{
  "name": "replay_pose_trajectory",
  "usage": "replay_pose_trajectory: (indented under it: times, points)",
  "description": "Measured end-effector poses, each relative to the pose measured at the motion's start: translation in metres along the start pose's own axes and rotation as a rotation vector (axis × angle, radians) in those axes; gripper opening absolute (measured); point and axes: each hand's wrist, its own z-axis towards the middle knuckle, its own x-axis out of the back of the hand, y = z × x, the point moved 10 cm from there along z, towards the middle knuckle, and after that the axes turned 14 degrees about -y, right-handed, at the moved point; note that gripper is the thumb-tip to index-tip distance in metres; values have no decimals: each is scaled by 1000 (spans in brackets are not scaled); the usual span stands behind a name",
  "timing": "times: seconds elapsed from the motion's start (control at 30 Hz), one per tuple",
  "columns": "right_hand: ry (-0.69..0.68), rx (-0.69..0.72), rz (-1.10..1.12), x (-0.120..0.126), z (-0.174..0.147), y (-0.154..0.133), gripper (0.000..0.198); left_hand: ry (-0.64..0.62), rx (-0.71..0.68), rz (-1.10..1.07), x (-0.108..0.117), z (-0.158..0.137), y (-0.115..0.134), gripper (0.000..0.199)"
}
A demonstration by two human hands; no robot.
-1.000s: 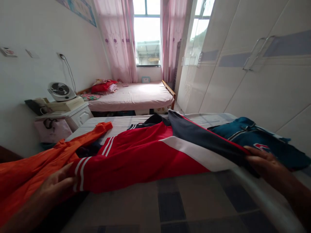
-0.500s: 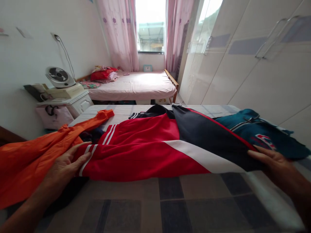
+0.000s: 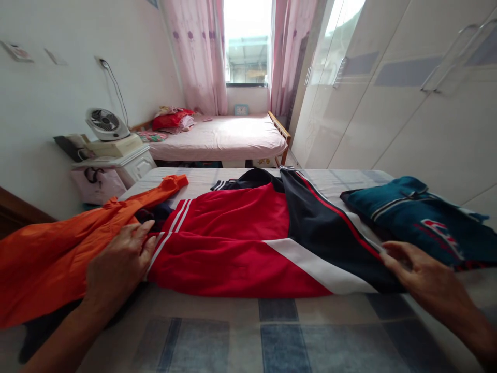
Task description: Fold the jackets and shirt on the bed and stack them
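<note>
A red, white and black track jacket (image 3: 233, 264) lies partly folded across the checked bedspread, white double stripes at its left-hand edge. My left hand (image 3: 120, 259) is at that striped edge, thumb and fingers closed about the cloth; the palm side is hidden. At the other end my right hand (image 3: 423, 272) pinches the black part's edge, by the red and white piping, between thumb and fingertips. A black sleeve (image 3: 303, 191) stretches toward the far side. An orange garment (image 3: 50, 254) lies beside and under my left forearm. To the right of the jacket rests a folded teal garment (image 3: 419, 212).
The bedspread (image 3: 205, 342) with blue squares runs beneath the clothes. Beyond stands a second bed (image 3: 233, 137) with a pink sheet. At left, a fan (image 3: 106, 124) sits on a white cabinet (image 3: 135, 166). White wardrobe doors (image 3: 407, 114) line the right side.
Both hands have shifted with the jacket's ends: my left hand rightward, my right slightly leftward along the black edge. The near edge has come a little closer. The camera view has turned slightly left.
</note>
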Motion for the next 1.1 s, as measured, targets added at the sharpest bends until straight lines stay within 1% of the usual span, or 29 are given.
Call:
replay_pose_trajectory:
  times: [0.03,0.07,0.1,0.13,0.17,0.2,0.23,0.3,0.37,0.4,0.43,0.47,0.53,0.6,0.67,0.73,0.8,0.9,1.0,1.1]
  points:
    - [84,44,-23,12,-4,-16,43,93,-90,41,12,-3,13,49]
    - [167,110,-35,22,-8,-36,42,146,-187,57,19,-5,26,47]
    - [228,196,-39,28,-11,-58,40,157,-281,59,19,-7,37,45]
    - [267,291,-40,30,-13,-81,39,139,-365,48,14,-8,46,44]
    - [293,389,-40,27,-14,-102,38,97,-423,39,5,-8,52,44]
    - [299,478,-52,19,-14,-122,37,37,-452,32,-7,-7,54,44]
    - [282,550,-75,7,-12,-137,37,-35,-455,23,-21,-6,52,46]
    - [195,627,-139,-28,-2,-153,37,-195,-408,-26,-48,-2,42,50]
    - [97,634,-200,-62,10,-153,36,-350,-365,-119,-65,4,31,50]
    - [63,628,-215,-75,15,-149,35,-399,-346,-171,-68,9,26,51]
    - [48,620,-219,-84,18,-145,35,-420,-325,-211,-66,17,22,51]
    - [45,610,-218,-88,20,-140,35,-416,-292,-231,-62,28,18,52]
    - [57,606,-214,-90,21,-135,35,-364,-212,-212,-52,57,8,52]
    - [73,610,-217,-87,20,-134,35,-325,-168,-166,-49,89,4,54]
    - [78,616,-222,-86,19,-134,35,-343,-193,-151,-56,117,7,53]
    - [78,617,-228,-86,20,-134,35,-386,-247,-156,-67,136,15,49]
    - [69,615,-235,-89,21,-132,36,-433,-289,-147,-78,144,24,43]
    - [61,619,-247,-92,22,-129,36,-451,-284,-92,-85,146,33,24]
    - [73,622,-250,-91,21,-129,36,-426,-248,-31,-80,145,35,11]
    - [87,624,-248,-89,20,-130,35,-359,-175,4,-65,150,26,11]
